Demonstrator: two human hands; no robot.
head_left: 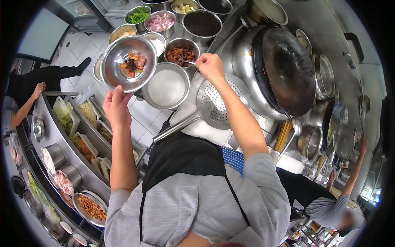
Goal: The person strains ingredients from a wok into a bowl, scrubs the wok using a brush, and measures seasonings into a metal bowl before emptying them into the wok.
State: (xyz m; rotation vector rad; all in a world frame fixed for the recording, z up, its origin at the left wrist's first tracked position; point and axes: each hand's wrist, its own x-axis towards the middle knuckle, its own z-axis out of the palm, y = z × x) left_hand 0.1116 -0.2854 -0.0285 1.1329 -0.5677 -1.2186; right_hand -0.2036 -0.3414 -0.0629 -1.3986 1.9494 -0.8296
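My left hand (118, 105) grips the rim of a steel mixing bowl (108, 68), thumb on the edge. Inside it lies a small heap of orange, pink and black food pieces (134, 65). With my right hand (210, 66) I pinch the handle of a spoon (189, 62), whose head reaches into a pot of brown chopped food (180, 54). Just below that pot stands a pan of cloudy liquid (166, 85). A perforated strainer ladle (222, 101) lies under my right forearm, its long handle pointing down to the left.
Pots of green vegetables (138, 15), chopped pink onion (160, 22) and dark liquid (202, 23) stand at the back. A large blackened wok (288, 72) leans over the stove at right. Ingredient bins (66, 115) line the left counter. Other people stand at far left and lower right.
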